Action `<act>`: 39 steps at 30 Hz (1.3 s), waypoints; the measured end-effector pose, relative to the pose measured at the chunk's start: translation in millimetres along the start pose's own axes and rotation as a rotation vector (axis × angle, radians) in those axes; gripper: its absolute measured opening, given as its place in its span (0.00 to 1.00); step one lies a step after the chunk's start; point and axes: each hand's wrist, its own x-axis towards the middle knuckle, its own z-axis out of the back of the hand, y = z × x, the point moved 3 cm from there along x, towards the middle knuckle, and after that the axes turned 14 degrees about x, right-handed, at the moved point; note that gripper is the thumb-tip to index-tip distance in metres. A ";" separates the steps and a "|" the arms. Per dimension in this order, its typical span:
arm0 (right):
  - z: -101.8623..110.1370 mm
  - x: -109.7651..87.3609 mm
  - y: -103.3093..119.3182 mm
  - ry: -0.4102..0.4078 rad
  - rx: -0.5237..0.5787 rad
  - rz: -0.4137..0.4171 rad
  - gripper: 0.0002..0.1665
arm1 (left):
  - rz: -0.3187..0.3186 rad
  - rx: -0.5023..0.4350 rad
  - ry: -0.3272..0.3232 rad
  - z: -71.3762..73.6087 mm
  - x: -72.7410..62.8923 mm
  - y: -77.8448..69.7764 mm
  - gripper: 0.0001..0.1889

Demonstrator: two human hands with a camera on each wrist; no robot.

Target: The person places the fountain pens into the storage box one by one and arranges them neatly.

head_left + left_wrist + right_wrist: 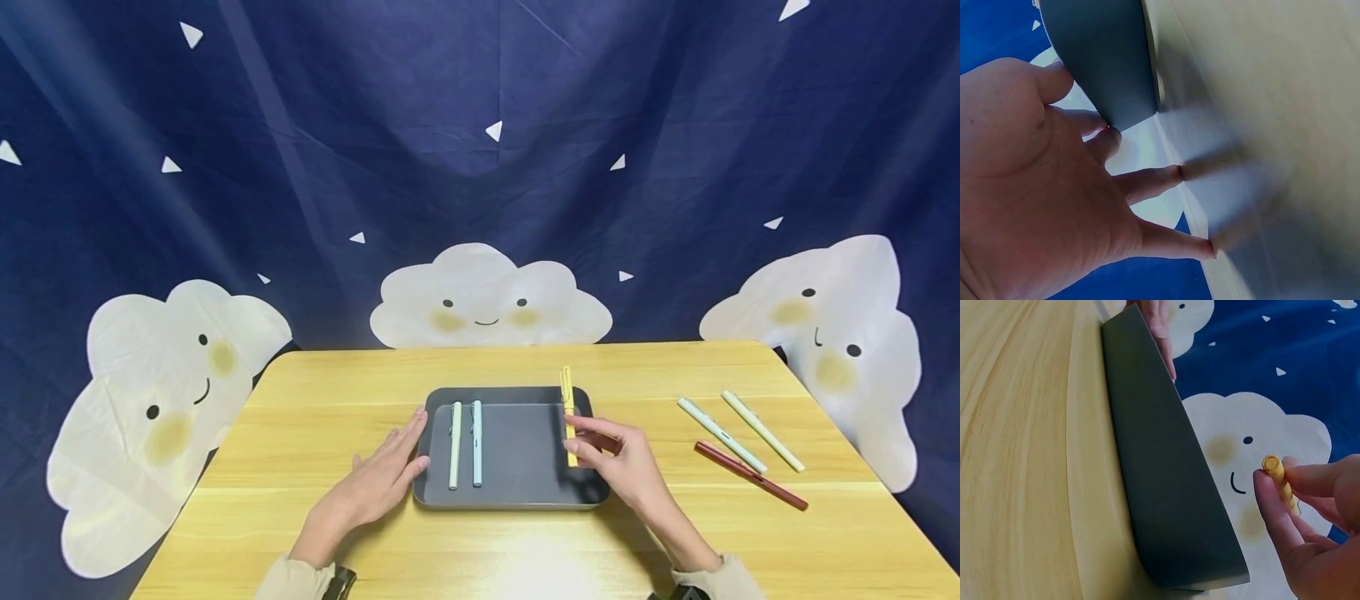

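Observation:
My right hand (617,458) pinches a yellow pen (567,408) between thumb and fingers, over the right part of a dark grey tray (521,492). In the right wrist view the yellow pen (1279,478) shows end-on, above the level of the tray's rim. Inside the tray's left part lie a pale green pen (454,450) and a light blue pen (477,450), side by side and lengthwise away from me. My left hand (378,479) rests at the tray's left edge with fingers extended; in the left wrist view two fingertips touch the table beside the tray wall (1107,62).
Right of the tray, on the wooden table (315,408), lie another light blue pen (722,435), another pale green pen (762,431) and a dark red pen (750,475). A dark blue curtain (420,100) with clouds hangs behind the table's far edge.

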 end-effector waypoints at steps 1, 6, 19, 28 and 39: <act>-0.3 -0.1 0.1 0.006 -0.001 -0.007 0.20 | 0.000 0.000 0.001 -0.1 0.0 -0.1 0.35; -2.5 0.4 0.3 0.037 0.009 -0.031 0.20 | 0.003 0.000 0.001 -0.1 -0.1 -0.3 0.35; -9.7 2.3 -4.1 0.065 -0.017 0.029 0.19 | 0.005 -0.003 -0.005 0.3 -1.1 -0.4 0.35; -21.0 4.4 -6.0 0.070 -0.007 0.056 0.18 | 0.015 -0.004 -0.005 -0.4 -1.6 0.7 0.34; -33.2 4.4 -9.4 0.073 0.010 0.014 0.19 | 0.007 -0.004 0.008 0.5 -1.4 -0.1 0.34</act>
